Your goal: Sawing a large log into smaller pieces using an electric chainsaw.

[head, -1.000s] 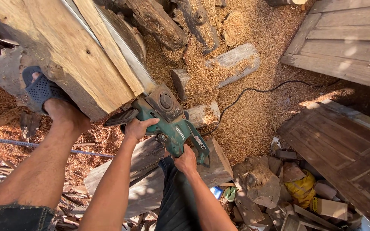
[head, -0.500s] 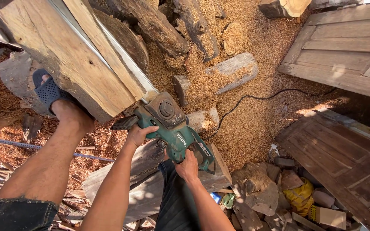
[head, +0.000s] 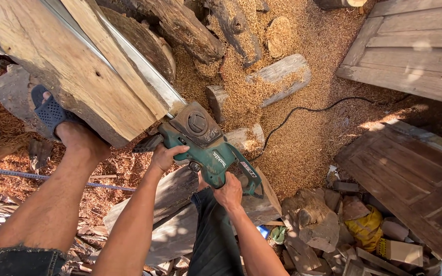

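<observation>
A green electric chainsaw [head: 208,148] is held against a big pale log [head: 72,71], its bar running up inside a lengthwise cut in the wood. My left hand [head: 166,156] grips the saw's front handle. My right hand [head: 228,191] holds the rear handle. My left foot in a blue sandal [head: 52,110] is braced against the log's underside. A black power cord [head: 303,115] trails from the saw across the sawdust.
Sawdust covers the ground [head: 303,148]. Short log offcuts [head: 282,76] and dark trunks [head: 190,30] lie beyond the saw. Wooden door panels [head: 415,51] lie at the right. Rubble and a yellow bag [head: 367,227] sit at lower right.
The view has shifted slightly; the saw and both hands sit a little lower along the log, still in the cut.
</observation>
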